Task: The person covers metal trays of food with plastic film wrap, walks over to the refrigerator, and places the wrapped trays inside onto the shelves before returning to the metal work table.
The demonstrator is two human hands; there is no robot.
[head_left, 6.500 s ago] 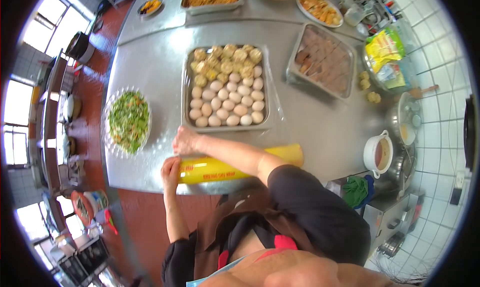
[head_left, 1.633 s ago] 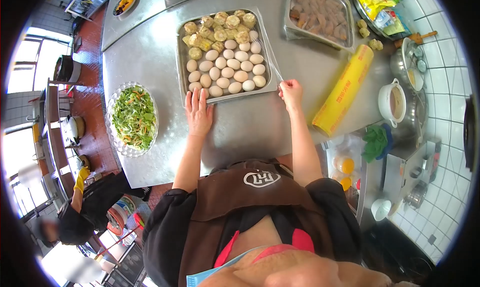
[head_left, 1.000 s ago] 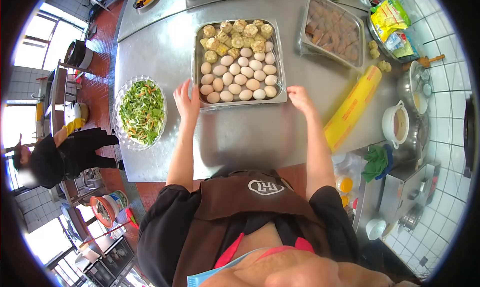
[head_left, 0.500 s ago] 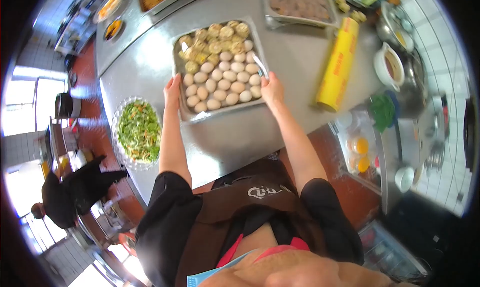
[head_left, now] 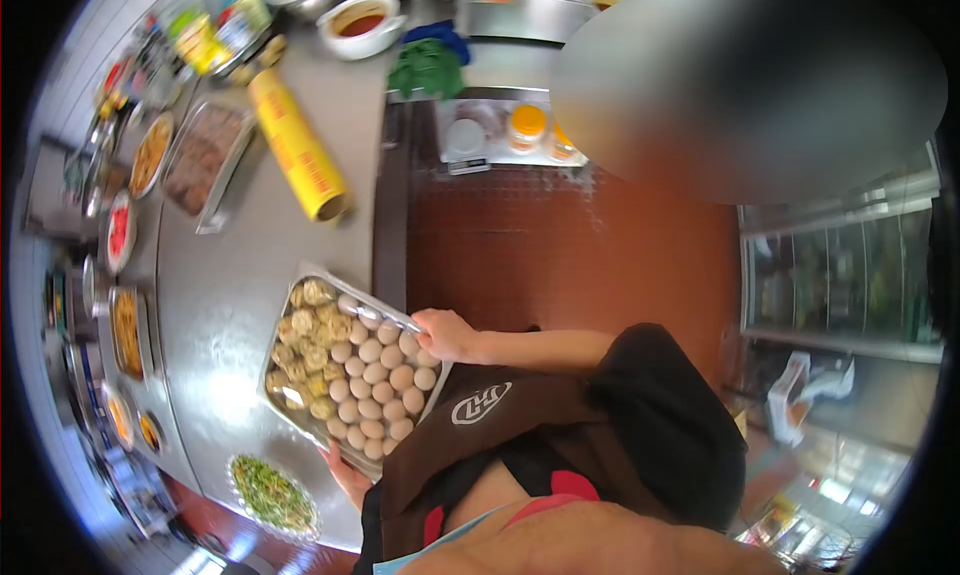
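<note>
Brown apron nearest us, bottom ctr. The tray is now lower ctr, close by it & turned; half a sec ago it was higher in frame, farther from us. Our R hand is clamped on its R edge; our L hand grips the lower edge, fingers only partly visible. Eggs + dumplings still sit grouped, so we judge we're shifting it loaded; can't tell if it's off the table. Beyond: salad, lower L; yellow roll, upper L, no hand on it.
</note>
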